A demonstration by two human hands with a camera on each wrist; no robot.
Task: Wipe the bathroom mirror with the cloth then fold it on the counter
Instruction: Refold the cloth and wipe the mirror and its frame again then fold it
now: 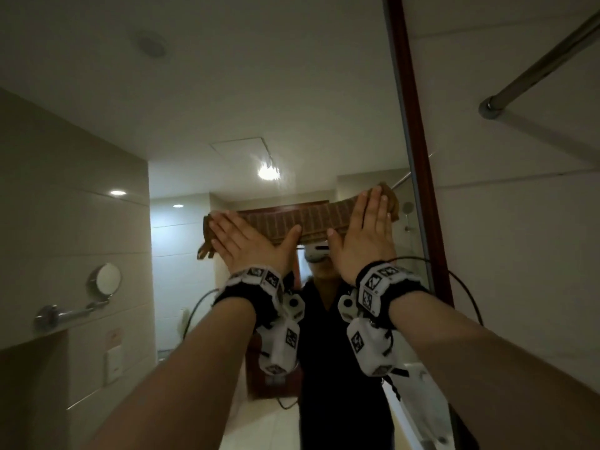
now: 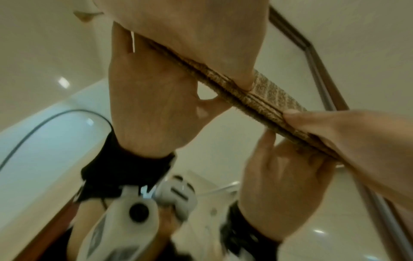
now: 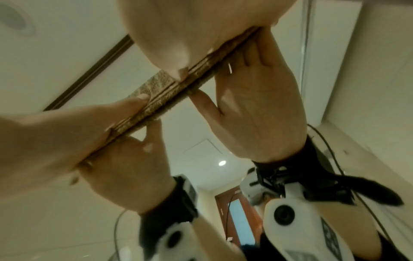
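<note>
Cloth lies as a long band across the mirror, flat left hand and right hand pressing opposite ends, equally near.

A black band with white blocks of black-and-white square marks is worn on each wrist. A white camera box is hung under each band. Thin black wires are looped from them. Both forearms are left bare.
</note>
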